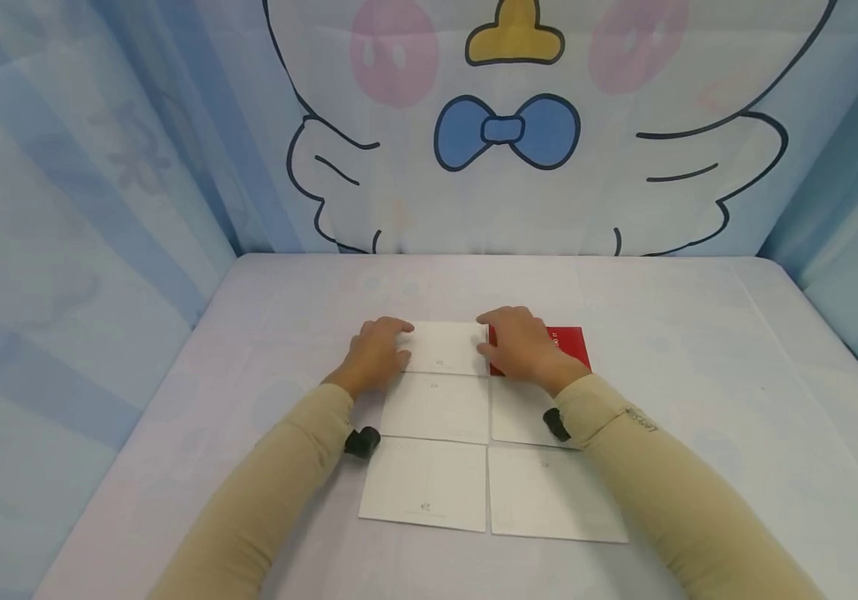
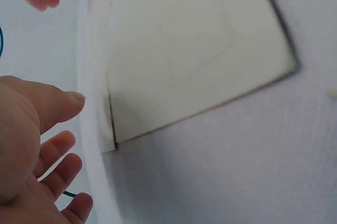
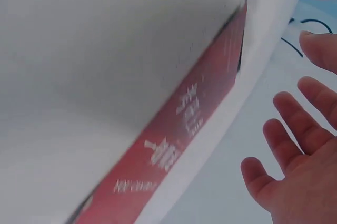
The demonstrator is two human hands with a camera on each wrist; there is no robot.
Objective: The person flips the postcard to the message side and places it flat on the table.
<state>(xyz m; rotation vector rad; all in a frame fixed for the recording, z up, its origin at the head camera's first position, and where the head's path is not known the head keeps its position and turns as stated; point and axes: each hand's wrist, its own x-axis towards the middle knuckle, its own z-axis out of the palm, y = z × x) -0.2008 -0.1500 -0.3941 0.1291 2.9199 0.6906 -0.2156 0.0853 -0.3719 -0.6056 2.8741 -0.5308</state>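
Several flat white cards lie edge to edge in two columns on the table. The far-left white card (image 1: 444, 350) has my left hand (image 1: 376, 354) at its left edge, thumb and fingers apart. Over the left part of a red card (image 1: 570, 343) with white lettering, at the far right of the layout, hovers my right hand (image 1: 522, 346). The right wrist view shows the right-hand fingers (image 3: 295, 129) spread, with nothing between them. In the left wrist view the left hand (image 2: 31, 150) is likewise relaxed and holds nothing. Contact with the cards cannot be made out.
Nearer me lie the middle-left card (image 1: 435, 407), the middle-right card (image 1: 522, 412), the near-left card (image 1: 425, 483) and the near-right card (image 1: 552, 496). A pale cloth covers the table (image 1: 736, 400). A printed curtain (image 1: 504, 200) hangs behind it.
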